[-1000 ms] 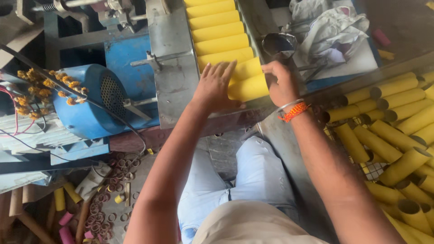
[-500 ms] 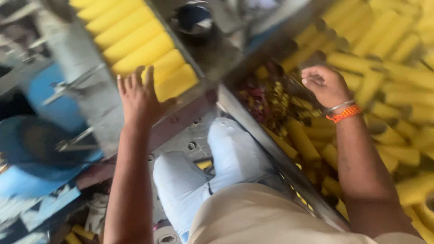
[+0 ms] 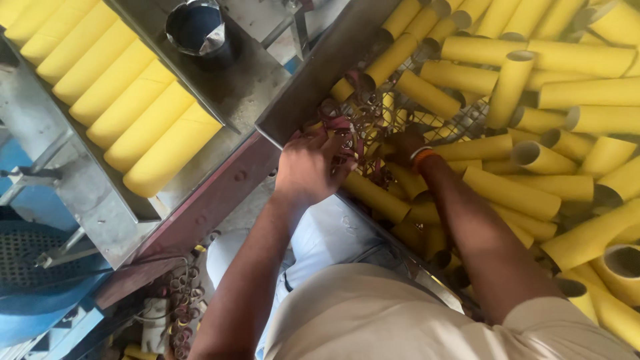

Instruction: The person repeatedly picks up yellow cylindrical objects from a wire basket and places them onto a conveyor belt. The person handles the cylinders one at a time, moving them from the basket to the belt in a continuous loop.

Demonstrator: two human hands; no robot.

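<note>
1. Both our hands have left the tray (image 3: pixel 80 193) of yellow rolls and now reach into the tube pile (image 3: pixel 533 133) on our right.
2. Our left hand (image 3: pixel 310 167), fingers curled, touches dark scraps (image 3: pixel 340 130) at the pile's edge.
3. Our right hand (image 3: pixel 400 143) sinks among tubes; finger state unclear.

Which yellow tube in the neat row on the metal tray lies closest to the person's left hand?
The end tube at the row's lower right, nearest the left hand.
</note>
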